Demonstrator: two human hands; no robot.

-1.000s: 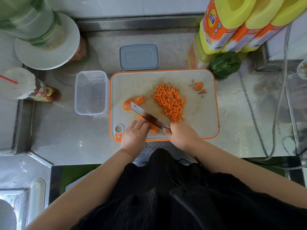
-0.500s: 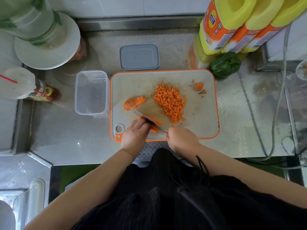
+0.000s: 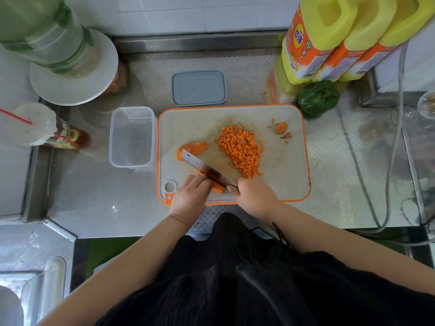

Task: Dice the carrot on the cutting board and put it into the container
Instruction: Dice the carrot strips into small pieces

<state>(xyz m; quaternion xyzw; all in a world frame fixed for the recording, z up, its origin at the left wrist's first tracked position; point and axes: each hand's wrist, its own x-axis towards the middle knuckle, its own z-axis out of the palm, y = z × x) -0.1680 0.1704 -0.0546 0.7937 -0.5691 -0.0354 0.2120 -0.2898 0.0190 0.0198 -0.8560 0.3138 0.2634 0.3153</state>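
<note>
Near the cutting board (image 3: 277, 184) front edge, left hand (image 3: 191, 198) fingers pressed carrot strips (image 3: 217, 187); right hand (image 3: 255, 196) clamped knife (image 3: 207, 169). Carrot looked stiff, light, slippery; dice pile (image 3: 240, 150) mid-board, container (image 3: 131, 137) left.

You're working on a metal counter (image 3: 98, 203), glossy where it is smooth near its front edge and dimpled in an embossed pattern toward the back edge. Your cutting board (image 3: 282, 161) looks like matt pale plastic with a smooth orange rim. Beside its left edge the container (image 3: 131, 137) is clear, glossy plastic; the lid (image 3: 199, 88) behind the board is matt grey plastic. The knife (image 3: 207, 171) has a bright, reflective metal blade. At the back right corner the bottles (image 3: 329, 43) are shiny yellow plastic with glossy printed labels. The diced carrot (image 3: 240, 149) looks moist and matt.
</note>
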